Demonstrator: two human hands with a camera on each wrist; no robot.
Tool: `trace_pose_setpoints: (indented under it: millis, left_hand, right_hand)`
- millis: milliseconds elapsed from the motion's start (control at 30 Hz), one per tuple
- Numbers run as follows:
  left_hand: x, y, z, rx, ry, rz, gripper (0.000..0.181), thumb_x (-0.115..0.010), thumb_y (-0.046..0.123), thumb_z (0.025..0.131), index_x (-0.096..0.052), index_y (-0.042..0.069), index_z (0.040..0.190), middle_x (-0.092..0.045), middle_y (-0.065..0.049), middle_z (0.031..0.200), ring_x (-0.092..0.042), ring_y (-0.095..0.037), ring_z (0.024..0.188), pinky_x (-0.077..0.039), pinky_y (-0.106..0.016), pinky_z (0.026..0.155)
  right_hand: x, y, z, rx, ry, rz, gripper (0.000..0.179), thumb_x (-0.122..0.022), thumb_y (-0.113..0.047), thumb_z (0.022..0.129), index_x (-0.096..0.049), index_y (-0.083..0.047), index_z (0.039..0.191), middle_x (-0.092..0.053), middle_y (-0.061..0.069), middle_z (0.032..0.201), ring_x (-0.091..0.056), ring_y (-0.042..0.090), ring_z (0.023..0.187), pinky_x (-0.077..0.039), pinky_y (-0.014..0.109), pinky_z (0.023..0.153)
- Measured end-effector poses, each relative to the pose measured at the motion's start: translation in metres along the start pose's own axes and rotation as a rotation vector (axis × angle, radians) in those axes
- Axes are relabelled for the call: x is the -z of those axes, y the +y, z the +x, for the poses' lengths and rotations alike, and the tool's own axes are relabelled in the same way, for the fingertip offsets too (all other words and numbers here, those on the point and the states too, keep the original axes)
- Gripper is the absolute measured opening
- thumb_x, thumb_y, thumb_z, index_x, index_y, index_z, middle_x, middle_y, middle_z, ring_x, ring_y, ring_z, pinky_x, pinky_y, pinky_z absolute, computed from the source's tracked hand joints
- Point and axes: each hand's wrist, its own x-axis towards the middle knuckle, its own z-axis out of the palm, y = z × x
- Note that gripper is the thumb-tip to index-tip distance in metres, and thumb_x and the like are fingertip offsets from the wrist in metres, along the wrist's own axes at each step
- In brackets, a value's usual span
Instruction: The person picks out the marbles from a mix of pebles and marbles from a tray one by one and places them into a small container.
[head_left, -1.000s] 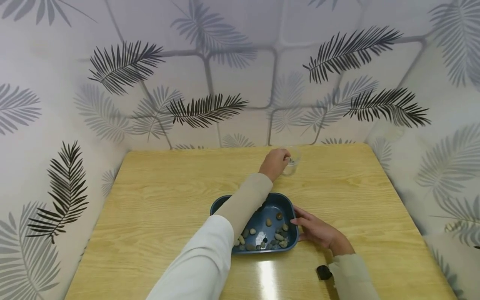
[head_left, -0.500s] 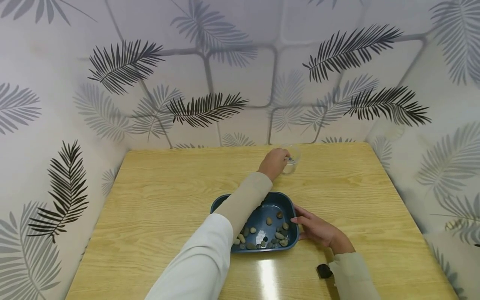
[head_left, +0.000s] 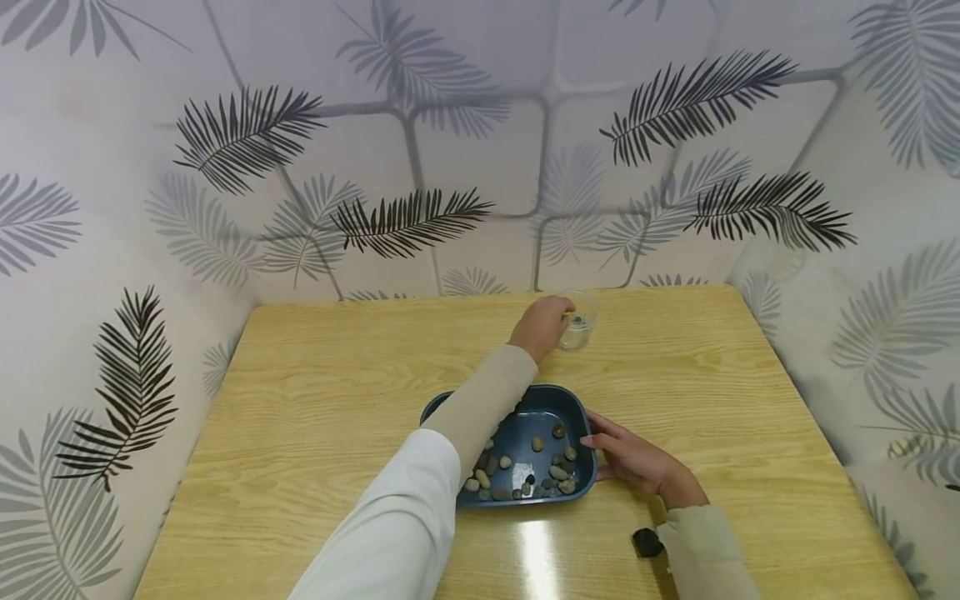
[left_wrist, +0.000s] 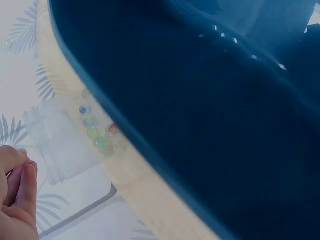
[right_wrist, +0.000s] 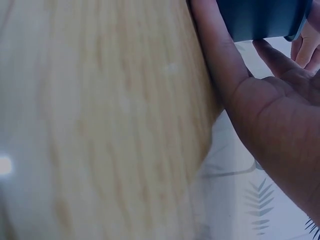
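In the head view, my left hand (head_left: 542,323) reaches across the tray to a small clear jar (head_left: 579,321) at the table's back. Its thumb and fingertips are drawn together at the jar's mouth in the left wrist view; nothing shows between them. Several glass marbles (left_wrist: 100,142) lie at the bottom of the jar, and a blue spot shows inside it in the head view. My right hand (head_left: 636,460) holds the right side of the dark blue tray (head_left: 590,417), one fingertip over the rim. Several pebbles (head_left: 558,472) lie in the tray, partly hidden by my left sleeve.
A black object (head_left: 647,543) lies on the table near my right sleeve. The wooden table (head_left: 337,358) meets leaf-patterned walls (head_left: 480,167) at the back and sides.
My left fingertips have drawn slightly left, and the blue spot in the jar now shows apart from them. My right hand and the tray stay where they were.
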Motion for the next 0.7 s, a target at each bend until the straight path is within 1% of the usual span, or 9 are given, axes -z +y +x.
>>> trace_pose_setpoints:
  millis: [133, 233, 333, 433, 500, 600, 700]
  left_hand:
    - [0.009, -0.009, -0.004, -0.004, 0.043, -0.029, 0.024, -0.054, 0.012, 0.089, -0.061, 0.012, 0.112, -0.060, 0.001, 0.107, -0.055, -0.011, 0.098, -0.043, -0.020, 0.082]
    - [0.018, -0.017, -0.009, -0.008, 0.069, -0.047, 0.025, -0.053, 0.013, 0.089, -0.060, 0.011, 0.112, -0.060, 0.000, 0.108, -0.055, -0.012, 0.098, -0.043, -0.020, 0.081]
    - [0.031, -0.026, -0.016, 0.001, 0.072, -0.081, 0.026, -0.052, 0.014, 0.089, -0.059, 0.011, 0.114, -0.059, -0.001, 0.110, -0.056, -0.012, 0.097, -0.044, -0.021, 0.080]
    - [0.046, -0.034, -0.023, 0.012, 0.064, -0.109, 0.027, -0.053, 0.015, 0.089, -0.058, 0.011, 0.116, -0.058, -0.001, 0.112, -0.055, -0.013, 0.096, -0.044, -0.022, 0.079]
    - [0.056, -0.040, -0.030, 0.009, 0.061, -0.117, 0.027, -0.053, 0.017, 0.089, -0.057, 0.012, 0.116, -0.057, -0.001, 0.112, -0.054, -0.012, 0.096, -0.044, -0.022, 0.079]
    - [0.070, -0.050, -0.043, 0.007, 0.064, -0.125, 0.028, -0.052, 0.021, 0.090, -0.056, 0.013, 0.117, -0.057, 0.000, 0.113, -0.053, -0.012, 0.098, -0.043, -0.022, 0.081]
    - [0.082, -0.060, -0.062, 0.027, 0.067, -0.157, 0.030, -0.049, 0.026, 0.091, -0.055, 0.015, 0.119, -0.055, 0.002, 0.115, -0.052, -0.010, 0.099, -0.043, -0.023, 0.083]
  right_hand:
    - [-0.002, 0.000, 0.001, 0.001, -0.007, -0.015, 0.058, -0.045, -0.022, 0.093, -0.015, -0.026, 0.142, -0.015, 0.009, 0.144, -0.036, 0.029, 0.117, -0.045, 0.048, 0.080]
    - [-0.003, 0.000, 0.003, -0.006, -0.004, -0.017, 0.059, -0.045, -0.022, 0.093, -0.014, -0.025, 0.142, -0.015, 0.010, 0.143, -0.035, 0.030, 0.117, -0.044, 0.048, 0.080]
    - [-0.004, 0.000, 0.004, -0.013, 0.010, -0.016, 0.058, -0.046, -0.022, 0.092, -0.015, -0.025, 0.142, -0.016, 0.008, 0.143, -0.031, 0.030, 0.119, -0.044, 0.048, 0.080]
    - [-0.006, -0.002, 0.005, -0.009, 0.018, -0.026, 0.057, -0.045, -0.024, 0.093, -0.016, -0.024, 0.142, -0.015, 0.007, 0.143, -0.028, 0.030, 0.120, -0.044, 0.048, 0.080]
    - [-0.007, -0.004, 0.004, -0.002, 0.015, -0.033, 0.057, -0.044, -0.025, 0.093, -0.015, -0.022, 0.142, -0.014, 0.008, 0.143, -0.025, 0.031, 0.122, -0.043, 0.047, 0.082]
    - [-0.008, -0.007, 0.000, 0.004, -0.001, -0.056, 0.057, -0.039, -0.031, 0.095, -0.009, -0.019, 0.143, -0.009, 0.010, 0.145, -0.020, 0.032, 0.126, -0.040, 0.047, 0.087]
    - [-0.009, -0.013, -0.006, 0.038, 0.026, -0.142, 0.056, -0.034, -0.038, 0.095, -0.011, -0.019, 0.142, -0.011, 0.011, 0.145, -0.017, 0.031, 0.129, -0.037, 0.048, 0.091]
